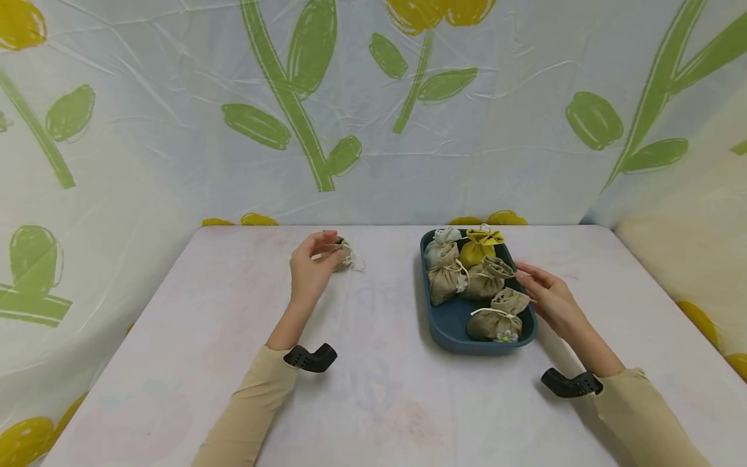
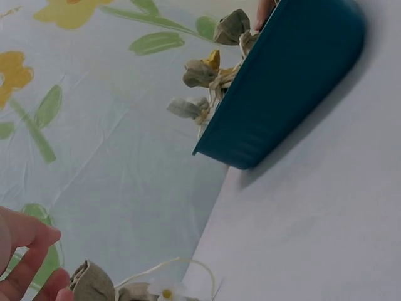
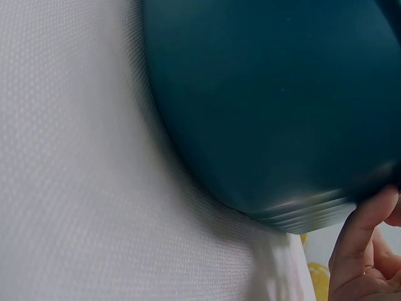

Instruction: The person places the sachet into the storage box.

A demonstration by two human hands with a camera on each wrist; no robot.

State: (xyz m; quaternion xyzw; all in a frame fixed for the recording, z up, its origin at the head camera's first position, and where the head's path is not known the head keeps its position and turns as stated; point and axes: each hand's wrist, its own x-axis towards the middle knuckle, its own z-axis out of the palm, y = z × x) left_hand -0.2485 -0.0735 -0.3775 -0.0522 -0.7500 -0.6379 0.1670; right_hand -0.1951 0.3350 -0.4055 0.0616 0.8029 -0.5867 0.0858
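On the table's left, my left hand (image 1: 311,264) is at a small beige drawstring pouch (image 1: 343,255), its fingers spread apart beside it. In the left wrist view this pouch (image 2: 94,285) shows a cord and a white flower; the fingers do not close round it. My right hand (image 1: 548,298) holds the right rim of a dark blue plastic bin (image 1: 446,324), thumb at the rim. Inside the bin are a yellow pouch (image 1: 480,248), a pale grey pouch (image 1: 441,243) and several beige pouches, one (image 1: 496,318) at the front with a flower.
A pale cloth covers the table (image 1: 362,389). Behind it hangs a curtain (image 1: 496,130) printed with green leaves and yellow flowers. Black wrist cameras (image 1: 311,358) sit on both forearms.
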